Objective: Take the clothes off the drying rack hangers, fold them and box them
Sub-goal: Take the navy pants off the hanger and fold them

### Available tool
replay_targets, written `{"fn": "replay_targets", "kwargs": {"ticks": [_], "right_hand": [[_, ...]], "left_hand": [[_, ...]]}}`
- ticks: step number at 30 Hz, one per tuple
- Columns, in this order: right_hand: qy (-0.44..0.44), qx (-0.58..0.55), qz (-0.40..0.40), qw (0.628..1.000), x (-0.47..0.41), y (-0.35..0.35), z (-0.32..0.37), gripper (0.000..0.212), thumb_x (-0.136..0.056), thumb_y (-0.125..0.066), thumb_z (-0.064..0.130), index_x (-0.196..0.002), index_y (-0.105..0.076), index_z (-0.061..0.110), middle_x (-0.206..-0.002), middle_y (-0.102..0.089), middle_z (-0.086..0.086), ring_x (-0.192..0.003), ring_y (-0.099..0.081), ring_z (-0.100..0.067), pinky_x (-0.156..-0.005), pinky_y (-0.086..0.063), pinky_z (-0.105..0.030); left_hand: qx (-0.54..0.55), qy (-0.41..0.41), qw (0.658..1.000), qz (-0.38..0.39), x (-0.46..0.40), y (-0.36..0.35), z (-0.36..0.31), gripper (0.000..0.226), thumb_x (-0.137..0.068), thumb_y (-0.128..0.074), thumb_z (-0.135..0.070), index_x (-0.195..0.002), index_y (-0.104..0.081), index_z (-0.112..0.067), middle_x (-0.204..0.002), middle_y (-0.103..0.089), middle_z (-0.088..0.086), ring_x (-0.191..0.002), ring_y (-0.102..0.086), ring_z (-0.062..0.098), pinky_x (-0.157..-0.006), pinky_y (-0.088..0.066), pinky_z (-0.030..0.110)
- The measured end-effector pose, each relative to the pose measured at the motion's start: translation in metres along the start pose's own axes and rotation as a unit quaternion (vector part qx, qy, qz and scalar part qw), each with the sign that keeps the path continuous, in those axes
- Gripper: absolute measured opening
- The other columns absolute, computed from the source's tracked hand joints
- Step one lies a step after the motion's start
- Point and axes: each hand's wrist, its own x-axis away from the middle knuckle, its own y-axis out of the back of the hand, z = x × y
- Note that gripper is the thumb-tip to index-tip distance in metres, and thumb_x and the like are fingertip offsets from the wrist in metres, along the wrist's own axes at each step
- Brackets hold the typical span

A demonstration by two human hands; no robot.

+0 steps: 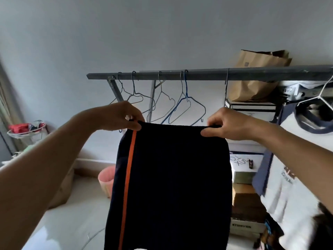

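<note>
I hold a dark navy garment (173,177) up in front of me by its top edge, and it hangs straight down out of the bottom of the view. An orange stripe (128,177) runs down its left side. My left hand (122,115) pinches the top left corner just above the stripe, thumb under and fingers (134,126) curled over the hem. My right hand (228,124) pinches the top right corner the same way, fingers pressed together on the cloth. The hem is stretched flat between the two hands.

Behind the garment a grey metal rail (207,74) of the drying rack runs across. Several bare wire hangers (183,105) hang from it, some silver and some blue. To the right, a white T-shirt with navy sleeves and collar (295,159) hangs on a white hanger (322,91). A brown paper bag (255,76) stands behind the rail on stacked boxes (246,170). Lower left, a pink bin (106,179) stands on the floor beside the wall, and a wire basket (27,131) holds red things farther left.
</note>
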Motion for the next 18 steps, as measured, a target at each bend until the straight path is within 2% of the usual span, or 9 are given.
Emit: {"fn": "replay_targets", "kwargs": {"ticks": [2, 6, 7, 9, 11, 13, 15, 17, 18], "right_hand": [[0.004, -0.006, -0.007, 1.000, 0.002, 0.008, 0.001, 0.035, -0.087, -0.067, 0.039, -0.060, -0.059, 0.018, -0.050, -0.047, 0.012, -0.050, -0.042, -0.002, -0.058, -0.033, -0.028], [0.012, -0.005, -0.012, 1.000, 0.010, 0.018, 0.005, 0.033, -0.086, -0.068, 0.039, -0.056, -0.062, 0.025, -0.054, -0.053, 0.011, -0.052, -0.046, 0.001, -0.059, -0.033, -0.022], [0.013, 0.009, -0.016, 1.000, 0.013, 0.019, 0.005, 0.031, -0.084, -0.068, 0.042, -0.056, -0.063, 0.030, -0.057, -0.056, 0.013, -0.056, -0.050, 0.001, -0.061, -0.034, -0.023], [0.012, 0.048, -0.029, 0.998, 0.016, 0.022, 0.003, 0.030, -0.082, -0.067, 0.049, -0.058, -0.065, 0.030, -0.063, -0.061, 0.009, -0.064, -0.056, -0.004, -0.064, -0.038, -0.025], [0.021, 0.091, -0.052, 0.994, 0.016, 0.023, 0.002, 0.037, -0.083, -0.062, 0.052, -0.061, -0.062, 0.022, -0.062, -0.059, 0.001, -0.064, -0.057, -0.016, -0.062, -0.037, -0.029], [0.023, 0.101, -0.095, 0.990, 0.016, 0.024, 0.003, 0.029, -0.086, -0.062, 0.047, -0.069, -0.060, 0.024, -0.070, -0.058, 0.004, -0.069, -0.056, -0.018, -0.064, -0.040, -0.033], [0.017, 0.093, -0.134, 0.987, 0.016, 0.024, 0.005, 0.019, -0.086, -0.067, 0.042, -0.089, -0.058, 0.026, -0.090, -0.057, 0.008, -0.082, -0.056, -0.015, -0.073, -0.045, -0.035], [-0.009, 0.121, -0.131, 0.984, 0.013, 0.024, 0.006, 0.025, -0.086, -0.065, 0.044, -0.100, -0.058, 0.025, -0.100, -0.057, 0.008, -0.090, -0.055, -0.014, -0.080, -0.048, -0.037], [-0.024, 0.153, -0.118, 0.981, 0.012, 0.023, 0.008, 0.026, -0.087, -0.062, 0.047, -0.097, -0.061, 0.022, -0.099, -0.059, 0.006, -0.090, -0.057, -0.016, -0.080, -0.050, -0.039]], "left_hand": [[0.008, -0.009, 1.000, -0.018, 0.003, -0.001, 0.000, 0.011, -0.087, -0.070, -0.008, -0.096, -0.074, -0.008, -0.075, -0.066, -0.003, -0.063, -0.056, -0.005, -0.058, -0.041, 0.007], [0.022, -0.019, 0.999, -0.012, 0.005, -0.002, -0.003, 0.004, -0.086, -0.071, -0.013, -0.084, -0.070, -0.016, -0.081, -0.066, 0.007, -0.062, -0.056, -0.003, -0.055, -0.043, 0.010], [0.030, -0.020, 0.999, -0.018, 0.005, -0.001, -0.002, 0.006, -0.084, -0.073, -0.019, -0.080, -0.069, -0.019, -0.083, -0.066, 0.011, -0.063, -0.059, 0.001, -0.055, -0.046, 0.015], [0.037, -0.018, 0.998, -0.039, 0.003, -0.002, -0.003, 0.015, -0.074, -0.070, -0.034, -0.073, -0.063, -0.021, -0.082, -0.064, 0.017, -0.075, -0.065, 0.031, -0.063, -0.056, 0.047], [0.060, -0.013, 0.996, -0.062, 0.001, -0.003, -0.004, 0.022, -0.067, -0.065, -0.037, -0.069, -0.056, -0.016, -0.079, -0.059, 0.021, -0.077, -0.063, 0.043, -0.065, -0.050, 0.065], [0.070, -0.025, 0.992, -0.101, -0.003, -0.004, -0.007, 0.027, -0.061, -0.061, -0.035, -0.065, -0.049, -0.012, -0.073, -0.052, 0.022, -0.067, -0.055, 0.038, -0.061, -0.048, 0.053], [0.085, -0.046, 0.986, -0.138, -0.006, -0.004, -0.014, 0.028, -0.058, -0.058, -0.032, -0.063, -0.042, -0.010, -0.063, -0.042, 0.018, -0.062, -0.041, 0.025, -0.059, -0.035, 0.039], [0.088, -0.049, 0.980, -0.172, -0.011, -0.007, -0.023, 0.017, -0.060, -0.053, -0.023, -0.062, -0.039, -0.014, -0.056, -0.035, 0.001, -0.057, -0.034, 0.013, -0.056, -0.028, 0.032], [0.101, -0.039, 0.977, -0.181, -0.013, -0.010, -0.026, 0.010, -0.061, -0.049, -0.018, -0.062, -0.039, -0.017, -0.053, -0.035, -0.008, -0.054, -0.031, 0.011, -0.054, -0.025, 0.030]]}}
